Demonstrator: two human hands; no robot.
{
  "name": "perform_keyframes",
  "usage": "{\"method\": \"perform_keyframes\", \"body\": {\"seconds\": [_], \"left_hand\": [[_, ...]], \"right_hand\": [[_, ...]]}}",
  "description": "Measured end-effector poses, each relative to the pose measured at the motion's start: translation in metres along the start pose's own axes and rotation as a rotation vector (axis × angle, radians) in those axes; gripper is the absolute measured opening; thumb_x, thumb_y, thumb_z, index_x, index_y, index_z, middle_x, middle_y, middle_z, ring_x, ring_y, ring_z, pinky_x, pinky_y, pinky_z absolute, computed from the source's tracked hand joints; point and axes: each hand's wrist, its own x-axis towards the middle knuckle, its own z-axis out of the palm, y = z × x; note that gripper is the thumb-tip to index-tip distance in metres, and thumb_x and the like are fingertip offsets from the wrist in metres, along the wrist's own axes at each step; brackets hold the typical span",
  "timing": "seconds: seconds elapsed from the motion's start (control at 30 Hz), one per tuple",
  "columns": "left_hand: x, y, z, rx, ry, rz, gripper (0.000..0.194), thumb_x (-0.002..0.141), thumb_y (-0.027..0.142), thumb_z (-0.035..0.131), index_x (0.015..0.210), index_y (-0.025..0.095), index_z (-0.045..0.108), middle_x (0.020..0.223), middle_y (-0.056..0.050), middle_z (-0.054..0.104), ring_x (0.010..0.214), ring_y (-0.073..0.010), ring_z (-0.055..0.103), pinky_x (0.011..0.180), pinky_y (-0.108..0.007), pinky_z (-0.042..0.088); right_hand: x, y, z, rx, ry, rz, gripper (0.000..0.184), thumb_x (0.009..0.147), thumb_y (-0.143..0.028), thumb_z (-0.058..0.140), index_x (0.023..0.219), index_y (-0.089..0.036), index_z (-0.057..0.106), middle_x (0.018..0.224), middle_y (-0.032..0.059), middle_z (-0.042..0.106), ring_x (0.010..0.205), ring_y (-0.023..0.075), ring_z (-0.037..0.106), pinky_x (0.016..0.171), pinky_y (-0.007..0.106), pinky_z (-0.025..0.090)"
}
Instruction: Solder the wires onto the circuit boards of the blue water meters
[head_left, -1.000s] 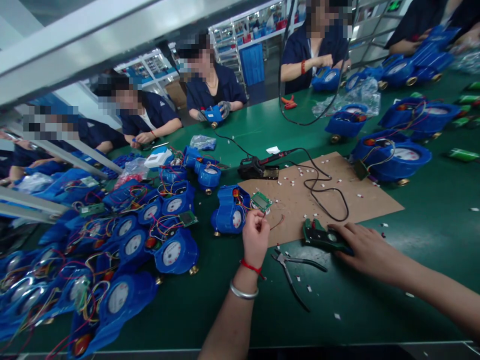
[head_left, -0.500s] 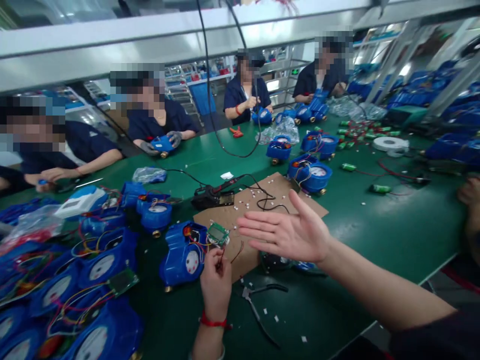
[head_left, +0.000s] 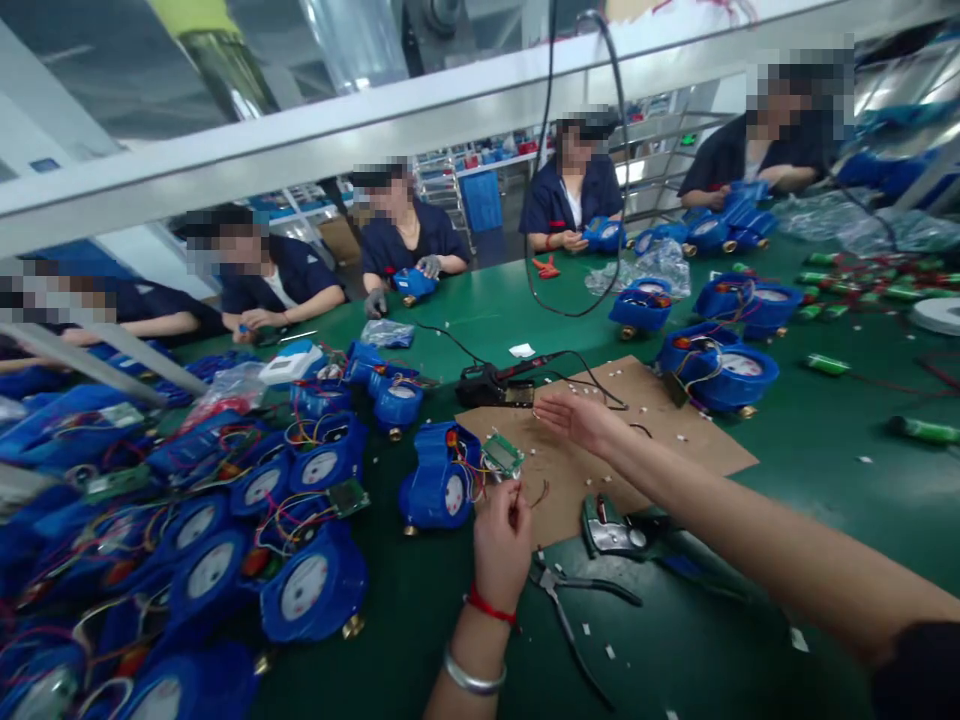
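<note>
At the near edge of the bench (head_left: 825, 440), head view: green mat top, smooth, w/ a flat brown cardboard sheet (head_left: 600, 440) mid-bench. Open room is to the right of the cardboard and along the near edge; left side is packed w/ blue water meters (head_left: 300, 590), round white dials, tangled colored wires. Left hand (head_left: 501, 545), red string and metal bangle at wrist, fingers pinched together on thin red wires (head_left: 534, 493) at the cardboard's near-left corner. Wires run to a blue plastic meter body (head_left: 439, 485) just beside the hand, w/ a small green circuit board (head_left: 502, 455) tilted up at its right. Right hand (head_left: 577, 415) fingers apart, flat, palm down over the cardboard, holding nothing; can't tell if it touches the sheet. Soldering iron (head_left: 525, 370), black cord, rests on a dark stand (head_left: 487, 387) at the cardboard's far-left corner, near the right fingertips. Wire stripper (head_left: 611, 530), green and metal, lies at the cardboard's near edge under the right forearm. Slim pliers (head_left: 570, 600), dark handles, lie on the mat just beside the left wrist. White insulation bits scattered on cardboard and mat. Other people sit along the far edge, hands on meters.
</note>
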Motion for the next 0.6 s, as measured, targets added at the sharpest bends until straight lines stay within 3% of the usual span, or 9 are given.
{"method": "perform_keyframes", "body": {"seconds": [0.17, 0.3, 0.43, 0.6], "left_hand": [[0.0, -0.004, 0.0, 0.073, 0.014, 0.053, 0.019, 0.088, 0.013, 0.046, 0.103, 0.017, 0.058, 0.096, -0.008, 0.065, 0.089, -0.0202, 0.061, 0.077, -0.035, 0.05], [0.0, -0.009, 0.001, 0.144, -0.008, 0.055, 0.019, 0.091, 0.017, 0.045, 0.105, 0.019, 0.059, 0.098, -0.008, 0.066, 0.089, -0.0218, 0.062, 0.076, -0.038, 0.05], [0.001, -0.01, 0.004, 0.201, -0.043, 0.064, 0.022, 0.088, 0.01, 0.048, 0.104, 0.02, 0.06, 0.095, -0.006, 0.067, 0.087, -0.0219, 0.062, 0.075, -0.038, 0.049], [0.001, -0.008, 0.005, 0.266, -0.034, 0.104, 0.02, 0.087, 0.008, 0.048, 0.098, 0.019, 0.061, 0.092, -0.006, 0.066, 0.088, -0.0217, 0.061, 0.078, -0.039, 0.048]], "right_hand": [[0.075, 0.005, 0.026, -0.046, 0.056, 0.002, 0.009, 0.092, -0.019, 0.054, 0.093, -0.01, 0.057, 0.088, 0.0037, 0.062, 0.07, 0.0108, 0.06, 0.059, 0.023, 0.052], [0.103, 0.004, 0.041, -0.063, 0.086, -0.077, 0.013, 0.091, -0.021, 0.056, 0.099, -0.011, 0.057, 0.089, 0.0033, 0.06, 0.068, 0.0104, 0.059, 0.054, 0.021, 0.051], [0.085, 0.001, 0.036, -0.108, 0.125, -0.26, 0.011, 0.092, -0.021, 0.054, 0.101, -0.015, 0.054, 0.085, 0.0033, 0.063, 0.067, 0.0095, 0.06, 0.052, 0.017, 0.049], [0.013, 0.0, 0.007, -0.205, 0.157, -0.501, 0.028, 0.082, -0.027, 0.064, 0.107, -0.027, 0.052, 0.081, -0.003, 0.06, 0.063, 0.0079, 0.058, 0.056, 0.017, 0.045]]}}
